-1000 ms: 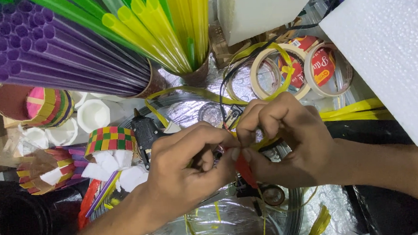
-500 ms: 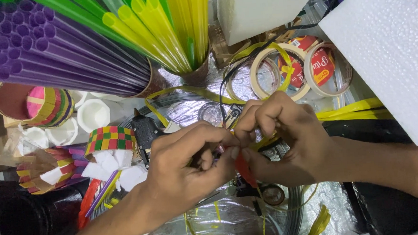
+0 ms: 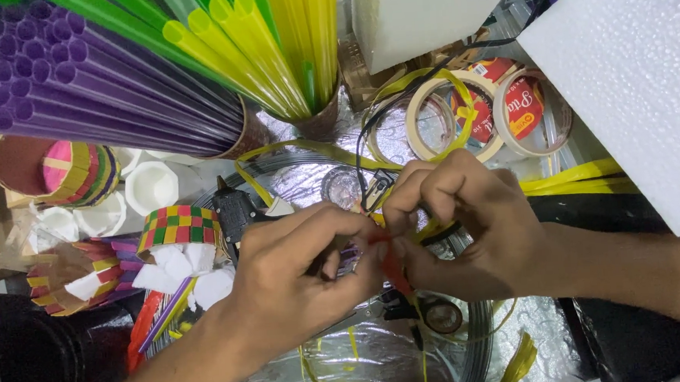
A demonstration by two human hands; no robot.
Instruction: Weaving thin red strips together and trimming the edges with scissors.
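the left hand (image 3: pixel 298 280) and the right hand (image 3: pixel 460 223) meet at the middle of the view, fingertips pressed together over a small red strip of plastic (image 3: pixel 396 268); both hands pinch it, the left with thumb and forefinger closed from the left, the right curled over it from above; the strip hangs down a little between the palms, and a thin yellow plastic strip (image 3: pixel 437 228) runs under the right fingers; whether the two strips are joined i cannot tell.

under the hands lies crinkled silver foil (image 3: pixel 308 181), with a coil of grey wire (image 3: pixel 483 347) on it and a small dark roll of tape (image 3: pixel 444 316) just below the right palm.

containers stand along the top: a brown cup (image 3: pixel 246 134) tilted toward the camera, crammed with long purple plastic straws (image 3: pixel 74 81); beside it another brown cup (image 3: pixel 321 121) holding yellow and green straws (image 3: pixel 268 38), fanned out upward; at far left a round brown tub (image 3: pixel 16 163) with a striped pink, yellow and green woven piece (image 3: pixel 79 171) inside.

below that, a small woven basket of red, green and yellow checks (image 3: pixel 177 227) stuffed with white paper bits (image 3: pixel 179 265); white moulded cups (image 3: pixel 151 187) sit behind it, nothing visible inside them.

two rolls of beige masking tape (image 3: pixel 429 103) lie above the right hand; a white foam block (image 3: pixel 632 71) fills the upper right corner.
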